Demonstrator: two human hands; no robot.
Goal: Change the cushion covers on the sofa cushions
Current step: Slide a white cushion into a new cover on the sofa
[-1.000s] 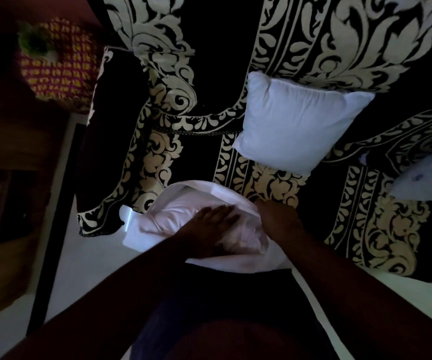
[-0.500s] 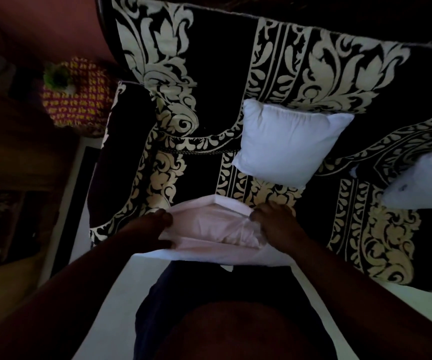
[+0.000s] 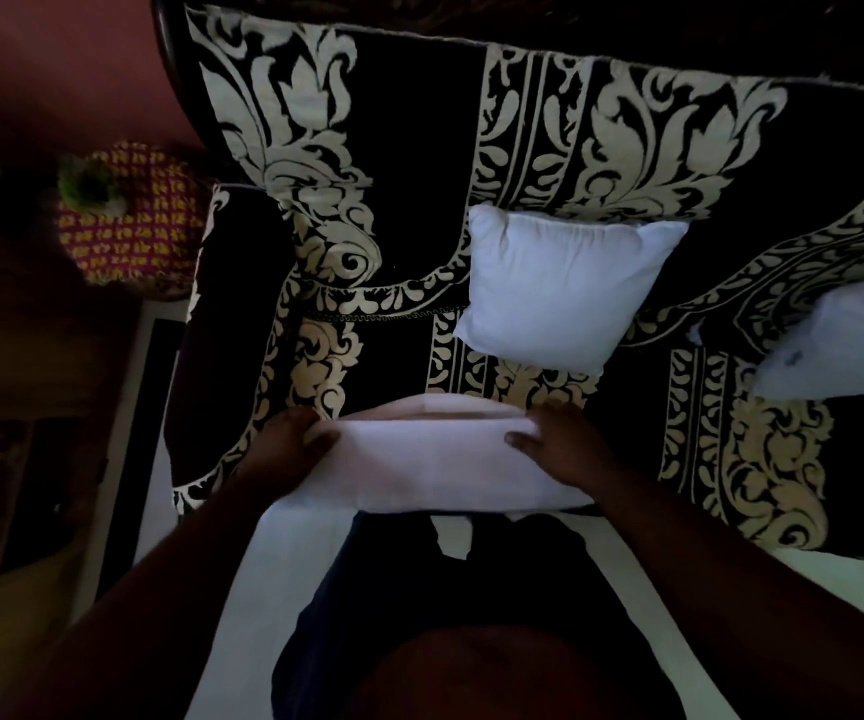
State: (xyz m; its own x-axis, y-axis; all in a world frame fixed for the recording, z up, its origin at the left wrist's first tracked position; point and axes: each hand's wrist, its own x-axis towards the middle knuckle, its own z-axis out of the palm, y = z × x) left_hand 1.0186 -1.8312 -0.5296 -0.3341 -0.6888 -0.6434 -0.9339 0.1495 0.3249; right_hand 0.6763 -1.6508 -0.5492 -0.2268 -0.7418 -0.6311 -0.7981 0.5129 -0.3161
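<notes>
You are holding a white cushion (image 3: 440, 459) at the sofa's (image 3: 409, 163) front edge. Your left hand (image 3: 284, 449) is gripping its left end, thumb on top; your right hand (image 3: 557, 441) is gripping the right end, fingers curled over it. In the dim light, cover and filling are probably indistinguishable. Two bare cushions are lying behind: middle (image 3: 562, 288), right (image 3: 845, 340).

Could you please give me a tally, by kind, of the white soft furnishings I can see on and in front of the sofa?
Bare white cushions lying on the sofa: 2, the middle cushion and the cushion at the right edge.
White folded cloth, seemingly a cover: 1, the folded cloth, gripped by the left hand and the right hand.
Total: 3.
</notes>
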